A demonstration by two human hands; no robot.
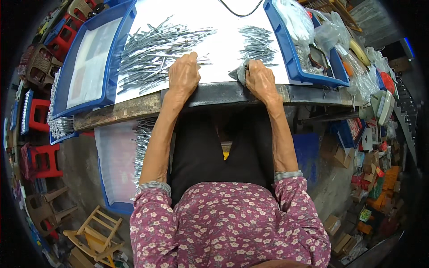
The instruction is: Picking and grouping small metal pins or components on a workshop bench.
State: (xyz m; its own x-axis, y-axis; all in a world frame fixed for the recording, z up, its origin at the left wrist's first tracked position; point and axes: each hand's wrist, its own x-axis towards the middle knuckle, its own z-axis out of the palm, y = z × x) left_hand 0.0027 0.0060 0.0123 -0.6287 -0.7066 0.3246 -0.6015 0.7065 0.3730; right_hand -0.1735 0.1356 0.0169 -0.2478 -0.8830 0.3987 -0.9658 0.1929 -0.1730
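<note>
At the table's front edge, my left hand [184,75] has its fingers curled closed beside a large loose heap of thin metal rods [156,51]. Whatever is between those fingers is hidden by the hand. To its right, my right hand [260,79] grips a crumpled grey cloth [241,73]. Just beyond the cloth lies a smaller pile of similar thin rods [258,42], lined up more closely. Both piles rest on a white sheet [228,49], and both wrists are over the dark edge strip [219,93].
A blue tray with a pale liner [89,67] stands left; another blue bin [295,62] at right holds plastic bags. A black cable [241,15] crosses the far side. Below are a lined tray [114,156], red stools [47,161], a wooden chair [96,232] and cardboard boxes [333,147].
</note>
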